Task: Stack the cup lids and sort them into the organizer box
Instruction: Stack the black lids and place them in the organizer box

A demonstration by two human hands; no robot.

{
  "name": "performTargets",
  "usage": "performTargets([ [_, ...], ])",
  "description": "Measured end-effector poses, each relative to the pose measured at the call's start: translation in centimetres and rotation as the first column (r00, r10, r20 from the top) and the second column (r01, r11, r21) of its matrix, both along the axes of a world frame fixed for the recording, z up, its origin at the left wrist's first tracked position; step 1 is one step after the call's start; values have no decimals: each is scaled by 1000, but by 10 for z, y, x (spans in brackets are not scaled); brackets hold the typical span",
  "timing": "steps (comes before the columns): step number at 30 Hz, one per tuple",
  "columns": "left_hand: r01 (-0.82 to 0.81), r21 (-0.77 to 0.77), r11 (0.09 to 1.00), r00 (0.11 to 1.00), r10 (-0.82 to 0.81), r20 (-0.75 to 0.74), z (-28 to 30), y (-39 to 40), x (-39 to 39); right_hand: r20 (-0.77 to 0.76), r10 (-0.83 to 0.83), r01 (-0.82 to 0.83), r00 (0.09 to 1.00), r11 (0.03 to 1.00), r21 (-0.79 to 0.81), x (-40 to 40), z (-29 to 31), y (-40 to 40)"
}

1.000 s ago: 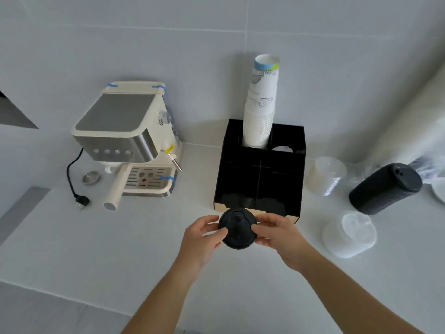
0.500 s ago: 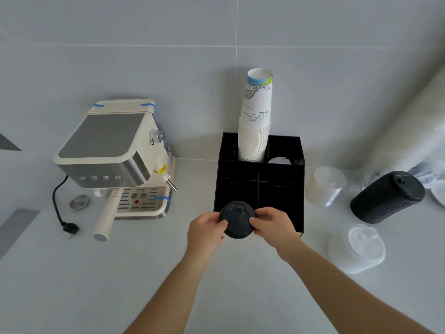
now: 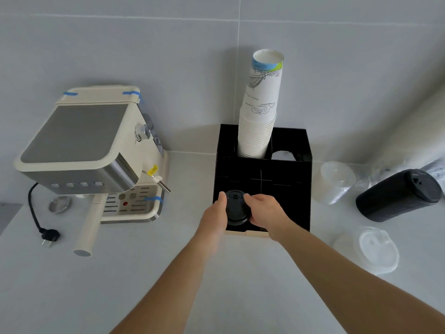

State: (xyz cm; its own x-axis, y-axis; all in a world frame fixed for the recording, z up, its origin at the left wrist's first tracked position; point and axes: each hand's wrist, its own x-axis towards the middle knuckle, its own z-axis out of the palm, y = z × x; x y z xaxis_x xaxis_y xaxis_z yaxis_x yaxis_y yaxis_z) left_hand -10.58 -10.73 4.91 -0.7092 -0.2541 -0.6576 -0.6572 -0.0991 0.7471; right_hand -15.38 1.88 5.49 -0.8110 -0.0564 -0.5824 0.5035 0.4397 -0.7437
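Note:
A stack of black cup lids (image 3: pixel 236 208) is held between both hands over the front left compartment of the black organizer box (image 3: pixel 286 189). My left hand (image 3: pixel 215 216) grips its left side and my right hand (image 3: pixel 263 210) grips its right side. A tall stack of white paper cups (image 3: pixel 261 109) stands in the box's back left compartment. A long black lid stack (image 3: pixel 397 195) lies on its side at the right. A clear lid stack (image 3: pixel 336 182) and a white lid stack (image 3: pixel 370 249) sit right of the box.
A cream espresso machine (image 3: pixel 89 150) stands at the left with its portafilter handle (image 3: pixel 88 230) sticking forward and its black plug (image 3: pixel 49 235) on the counter. A small metal filter basket (image 3: pixel 59 203) lies beside it. Plastic wrapping (image 3: pixel 431 167) sits at the far right by the wall.
Both hands have carried the black lid stack forward from above the counter to over the box's front left compartment.

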Motion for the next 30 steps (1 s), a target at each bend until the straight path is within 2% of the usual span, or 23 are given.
performTargets([
  [2,-37,98,994,999,35,20,-3,-1,-3,149,-52,65,988,995,-80,-6,-3,-3],
  [4,-46,124,991,999,43,26,-4,0,-6,265,-86,133,960,977,-166,-11,-4,-5],
  [10,-32,163,986,997,20,77,-1,4,-16,440,-146,289,886,916,-279,-16,8,-12],
  [15,-92,193,977,991,71,116,-1,4,-26,481,-179,332,859,908,-256,-17,4,-20],
  [20,-61,181,982,988,33,149,2,3,-35,480,-209,345,852,914,-214,-21,-9,-26],
  [24,8,188,982,985,-40,168,7,3,-39,468,-192,300,863,939,-169,-23,-8,-27],
  [30,24,159,987,983,-53,178,10,4,-39,465,-144,245,874,955,-165,-21,-3,-25],
])
